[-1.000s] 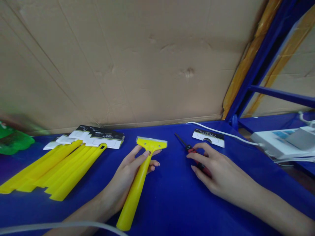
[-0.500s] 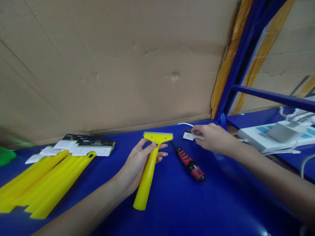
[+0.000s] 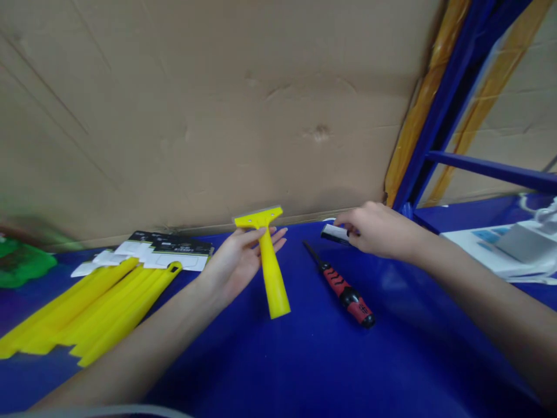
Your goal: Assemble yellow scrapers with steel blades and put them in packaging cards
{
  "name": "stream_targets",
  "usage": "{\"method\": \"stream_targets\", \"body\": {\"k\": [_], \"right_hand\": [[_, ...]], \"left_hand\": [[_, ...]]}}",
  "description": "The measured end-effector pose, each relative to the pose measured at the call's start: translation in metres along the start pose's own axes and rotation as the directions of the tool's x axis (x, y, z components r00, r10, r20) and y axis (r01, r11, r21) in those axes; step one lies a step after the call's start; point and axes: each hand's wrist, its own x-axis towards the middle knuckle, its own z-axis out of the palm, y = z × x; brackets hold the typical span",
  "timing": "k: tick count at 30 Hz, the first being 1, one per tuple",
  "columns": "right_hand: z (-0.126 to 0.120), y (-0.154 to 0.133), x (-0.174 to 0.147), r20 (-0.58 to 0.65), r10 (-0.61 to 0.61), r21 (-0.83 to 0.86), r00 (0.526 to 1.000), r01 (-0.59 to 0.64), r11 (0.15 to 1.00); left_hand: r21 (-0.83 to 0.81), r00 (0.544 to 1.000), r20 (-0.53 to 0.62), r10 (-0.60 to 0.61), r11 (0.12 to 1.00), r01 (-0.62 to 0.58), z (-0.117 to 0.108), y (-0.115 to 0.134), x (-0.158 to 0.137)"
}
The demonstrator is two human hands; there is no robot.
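A yellow scraper point(image 3: 274, 273) with a wide T-shaped head rests in my left hand point(image 3: 235, 262), thumb on its neck and the other fingers behind it. Its handle points down toward me. On the right, my right hand point(image 3: 378, 230) pinches a small black-and-white card or packet point(image 3: 335, 233) close above the blue surface by the cardboard. Between the hands lies a screwdriver point(image 3: 346, 293) with a red and black grip, its shaft pointing to the upper left. Neither hand touches it.
Several yellow handles with black-and-white cards point(image 3: 130, 296) lie overlapped at the left. A green bag-like thing point(image 3: 24, 264) is beyond them. Cardboard point(image 3: 261, 116) stands behind the blue table point(image 3: 313, 371). A blue frame post point(image 3: 439, 122) and a white power strip point(image 3: 496, 249) are at the right.
The scraper has swung in my left hand, its head now further left and its handle end to the right. The card in my right hand has tilted. The view has shifted slightly.
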Motion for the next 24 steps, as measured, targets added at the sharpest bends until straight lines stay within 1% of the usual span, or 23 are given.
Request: {"method": "stream_targets", "body": {"k": [1, 2, 3, 4, 5, 6, 8, 10, 11, 12, 15, 16, 20, 24], "right_hand": [[-0.002, -0.004, -0.001, -0.027, -0.014, 0.095, 1.000, 0.016, 0.995], [-0.004, -0.008, -0.002, -0.065, -0.024, 0.270, 0.998, 0.041, 0.962], [-0.005, -0.012, -0.003, -0.092, -0.021, 0.452, 0.996, 0.060, 0.890], [-0.004, -0.015, -0.005, -0.113, 0.002, 0.612, 0.994, 0.068, 0.788], [-0.003, -0.019, -0.006, -0.124, 0.040, 0.737, 0.992, 0.065, 0.673], [0.000, -0.022, -0.007, -0.115, 0.087, 0.825, 0.990, 0.047, 0.563], [0.007, -0.028, -0.010, -0.062, 0.186, 0.931, 0.981, -0.010, 0.364], [0.016, -0.034, -0.012, 0.031, 0.246, 0.974, 0.969, -0.084, 0.209], [0.020, -0.038, -0.014, 0.078, 0.248, 0.977, 0.966, -0.124, 0.175], [0.025, -0.042, -0.015, 0.125, 0.245, 0.972, 0.961, -0.168, 0.163], [0.033, -0.057, -0.020, 0.252, 0.167, 0.953, 0.953, -0.275, 0.129], [0.033, -0.062, -0.021, 0.273, 0.154, 0.948, 0.950, -0.293, 0.126], [0.025, -0.080, -0.025, 0.294, 0.086, 0.942, 0.952, -0.304, 0.142], [0.018, -0.086, -0.026, 0.284, 0.021, 0.951, 0.959, -0.284, 0.119]], "left_hand": [[-0.017, 1.000, -0.014, 0.012, 1.000, -0.012, -0.004, 0.005, -0.001], [-0.036, 0.999, -0.032, 0.023, 0.999, -0.024, -0.010, 0.010, -0.003], [-0.057, 0.998, -0.051, 0.036, 0.998, -0.039, -0.015, 0.015, -0.005], [-0.079, 0.996, -0.067, 0.050, 0.995, -0.055, -0.021, 0.019, -0.007], [-0.102, 0.994, -0.081, 0.068, 0.992, -0.076, -0.027, 0.022, -0.009], [-0.121, 0.992, -0.088, 0.091, 0.987, -0.102, -0.032, 0.025, -0.011], [-0.148, 0.986, -0.101, 0.134, 0.978, -0.148, -0.044, 0.028, -0.014], [-0.160, 0.981, -0.122, 0.149, 0.973, -0.168, -0.054, 0.028, -0.017], [-0.161, 0.980, -0.132, 0.149, 0.972, -0.170, -0.058, 0.027, -0.018], [-0.160, 0.980, -0.135, 0.148, 0.973, -0.169, -0.062, 0.026, -0.019], [-0.154, 0.980, -0.139, 0.145, 0.974, -0.166, -0.068, 0.024, -0.021], [-0.158, 0.979, -0.145, 0.141, 0.974, -0.164, -0.069, 0.024, -0.021], [-0.186, 0.981, -0.149, 0.127, 0.970, -0.154, -0.067, 0.027, -0.022], [-0.232, 0.977, -0.146, 0.152, 0.955, -0.183, -0.062, 0.030, -0.024]]}}
